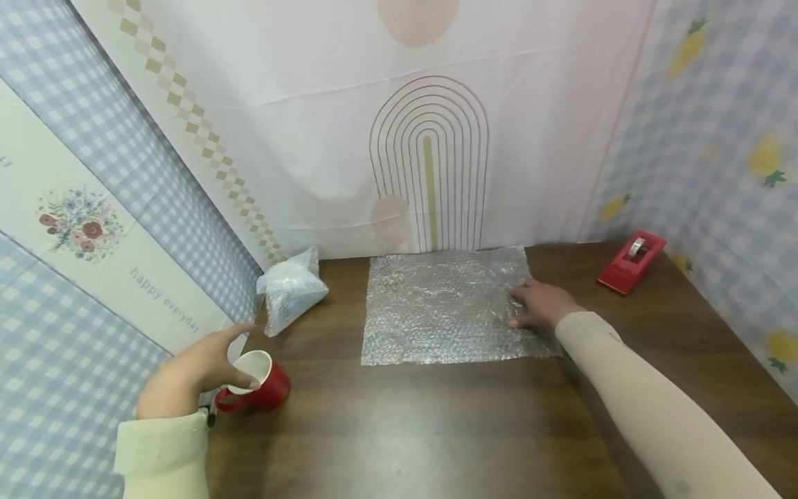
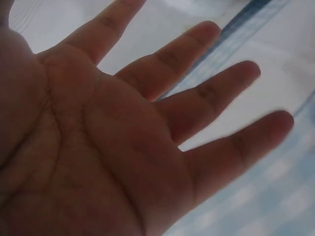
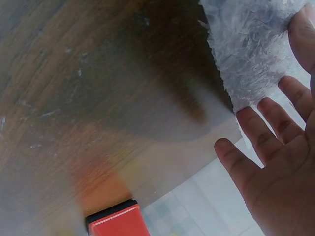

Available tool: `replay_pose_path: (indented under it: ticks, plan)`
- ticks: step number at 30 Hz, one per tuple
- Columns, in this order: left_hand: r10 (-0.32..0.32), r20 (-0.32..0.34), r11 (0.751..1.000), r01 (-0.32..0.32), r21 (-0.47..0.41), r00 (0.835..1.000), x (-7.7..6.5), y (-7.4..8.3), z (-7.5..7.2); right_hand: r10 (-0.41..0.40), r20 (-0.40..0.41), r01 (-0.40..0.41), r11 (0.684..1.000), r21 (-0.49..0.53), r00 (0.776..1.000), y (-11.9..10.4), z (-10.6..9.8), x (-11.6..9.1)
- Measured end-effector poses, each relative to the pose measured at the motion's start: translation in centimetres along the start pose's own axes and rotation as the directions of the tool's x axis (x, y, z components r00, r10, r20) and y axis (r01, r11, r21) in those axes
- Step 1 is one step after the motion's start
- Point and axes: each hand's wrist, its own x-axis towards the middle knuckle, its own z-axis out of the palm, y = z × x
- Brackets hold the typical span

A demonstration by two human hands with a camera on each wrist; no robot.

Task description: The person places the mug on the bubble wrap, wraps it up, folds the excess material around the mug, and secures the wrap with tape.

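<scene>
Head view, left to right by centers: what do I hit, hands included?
Left hand → red mug → bubble-wrapped bundle → flat bubble wrap sheet → right hand → red tape dispenser.

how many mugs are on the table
1: a red mug on the left of the table, by the left hand. The wrapped bundle beyond it hides its contents, so I cannot rule out another.
</scene>
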Motion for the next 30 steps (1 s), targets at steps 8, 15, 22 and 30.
replay_pose_path:
  ticks: [8, 15, 22, 30]
  plan:
    - [0.033, -0.012, 0.995, -0.034, -0.09, 0.999, 0.5, -2.2, 3.0, 0.004, 0.015, -0.004, 1.0, -0.006, 1.0, -0.5, 0.3, 0.4]
    - [0.014, -0.001, 0.991, -0.014, -0.136, 1.0, 0.8, -2.3, 3.5, 0.019, 0.017, -0.019, 1.0, -0.014, 1.0, -0.5, 0.3, 0.5]
    - [0.06, -0.029, 0.994, -0.062, -0.094, 0.998, 0.9, -2.2, 3.4, 0.022, 0.021, -0.021, 1.0, -0.013, 1.0, -0.6, 0.2, 0.5]
    - [0.12, -0.048, 0.99, -0.123, -0.067, 0.992, 2.4, -1.6, 3.3, 0.009, -0.008, -0.009, 1.0, -0.018, 1.0, 0.4, 0.3, 0.3]
